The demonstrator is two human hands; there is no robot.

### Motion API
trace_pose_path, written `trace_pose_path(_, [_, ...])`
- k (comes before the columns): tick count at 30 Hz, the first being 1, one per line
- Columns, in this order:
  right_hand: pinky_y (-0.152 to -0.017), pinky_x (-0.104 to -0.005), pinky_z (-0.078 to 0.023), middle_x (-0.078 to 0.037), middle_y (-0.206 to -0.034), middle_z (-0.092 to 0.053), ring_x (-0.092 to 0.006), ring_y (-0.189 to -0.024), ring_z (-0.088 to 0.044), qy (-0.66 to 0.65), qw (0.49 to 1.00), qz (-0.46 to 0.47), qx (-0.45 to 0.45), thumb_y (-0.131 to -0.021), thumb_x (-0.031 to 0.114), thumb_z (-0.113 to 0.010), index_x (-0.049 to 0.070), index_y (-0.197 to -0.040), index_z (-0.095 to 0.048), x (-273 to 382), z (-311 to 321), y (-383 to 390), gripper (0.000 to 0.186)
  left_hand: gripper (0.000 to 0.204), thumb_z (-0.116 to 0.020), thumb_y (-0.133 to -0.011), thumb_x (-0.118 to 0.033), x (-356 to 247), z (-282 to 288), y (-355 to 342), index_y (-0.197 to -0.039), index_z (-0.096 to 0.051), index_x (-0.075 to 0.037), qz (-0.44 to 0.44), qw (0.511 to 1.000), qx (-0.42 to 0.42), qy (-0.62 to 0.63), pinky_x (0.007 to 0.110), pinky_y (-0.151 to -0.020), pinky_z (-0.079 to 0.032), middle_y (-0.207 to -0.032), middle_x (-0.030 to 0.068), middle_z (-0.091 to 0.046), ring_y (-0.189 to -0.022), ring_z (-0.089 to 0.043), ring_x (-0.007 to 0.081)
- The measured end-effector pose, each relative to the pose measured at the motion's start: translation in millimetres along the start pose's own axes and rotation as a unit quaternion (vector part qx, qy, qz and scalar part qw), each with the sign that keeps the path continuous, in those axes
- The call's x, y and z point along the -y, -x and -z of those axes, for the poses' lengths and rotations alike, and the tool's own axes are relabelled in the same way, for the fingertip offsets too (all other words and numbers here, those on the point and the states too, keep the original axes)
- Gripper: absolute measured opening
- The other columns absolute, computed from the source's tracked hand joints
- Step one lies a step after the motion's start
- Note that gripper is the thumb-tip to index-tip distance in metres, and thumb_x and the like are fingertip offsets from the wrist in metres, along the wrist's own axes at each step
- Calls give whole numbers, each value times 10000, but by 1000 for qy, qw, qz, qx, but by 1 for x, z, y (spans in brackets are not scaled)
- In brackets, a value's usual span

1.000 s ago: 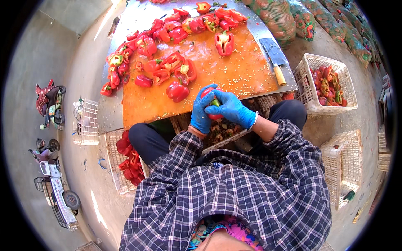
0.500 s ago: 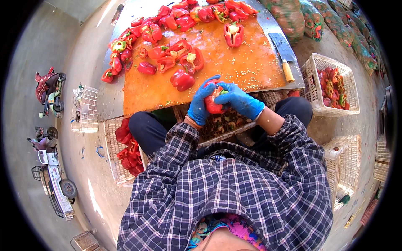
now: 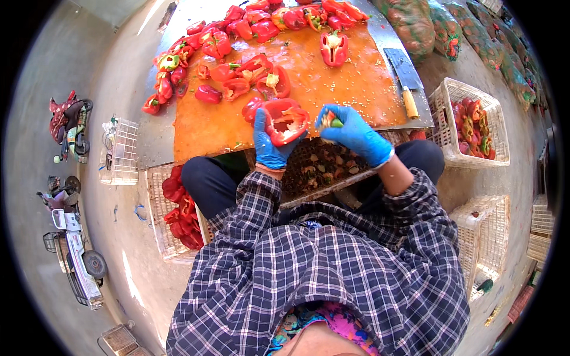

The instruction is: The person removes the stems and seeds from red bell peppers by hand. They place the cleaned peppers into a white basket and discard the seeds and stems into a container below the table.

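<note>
My left hand, in a blue glove, holds a red bell pepper half with its hollow inside facing up. To its right, my right hand, gloved too, pinches a pepper core with a green stem. Both hands are over the near edge of the orange-topped table. Just beyond the left hand lie several cut red peppers. One pepper half stands apart farther back, its pale core showing. Below the hands, a crate of pepper scraps sits between my knees.
A cleaver with a wooden handle lies at the table's right edge. Crates of peppers stand at either side. Another crate is at lower right. Full mesh sacks line the back right; a motorbike is at far left.
My hands have drawn apart. The core has come out of the pepper into my right hand, while my left has turned the pepper half to show its hollow.
</note>
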State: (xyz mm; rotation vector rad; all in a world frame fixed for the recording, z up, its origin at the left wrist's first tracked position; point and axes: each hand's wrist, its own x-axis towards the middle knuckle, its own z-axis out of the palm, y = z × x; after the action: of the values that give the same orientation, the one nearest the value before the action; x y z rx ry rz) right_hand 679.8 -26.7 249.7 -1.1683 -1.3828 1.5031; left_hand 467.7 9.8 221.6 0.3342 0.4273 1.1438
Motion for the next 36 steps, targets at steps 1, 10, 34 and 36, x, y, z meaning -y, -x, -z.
trace_pose_path(1, [-761, -405, -546, -143, -924, -695, -342, -872, -688, 138, 990, 8, 28, -714, 327, -823, 124, -1106, -643, 3, 3, 3, 477, 609, -591, -938, -533, -8, -4, 2, -1333, -512, -76, 8, 1000, 14, 7, 524, -996, -490, -1281, 151, -581, -1146, -582, 342])
trace_pose_path(10, [-801, -373, -558, -97, -1001, -692, -309, -913, -682, 250, 932, 258, -49, -752, 229, -798, 188, -1166, -702, 20, -12, 7, 427, 645, -619, -938, -426, -11, -18, 10, -1416, -433, -35, -33, 988, 49, -140, 487, -1035, -465, -1321, 166, -576, -1212, -568, 320])
trace_pose_path(34, [-955, -420, -466, -76, -1193, -639, -294, -1137, -576, 554, 780, 116, -268, -758, 249, -738, 183, -1089, -708, 30, 55, -34, 339, 582, -760, -855, -319, -297, 56, 214, -1331, -580, -36, -153, 145, -493, -844, 435, -1033, -430, -1327, 173, -572, -1245, -520, 323])
trace_pose_path(36, [-982, -426, -443, -77, -1219, -627, -286, -1164, -559, 632, 721, 126, -253, -760, 234, -711, 196, -1084, -706, 38, 83, -78, 326, 573, -756, -860, -330, -276, 46, 230, -1308, -585, -17, -114, 15, -550, -827, 441, -1039, -427, -1330, 180, -572, -1238, -528, 331])
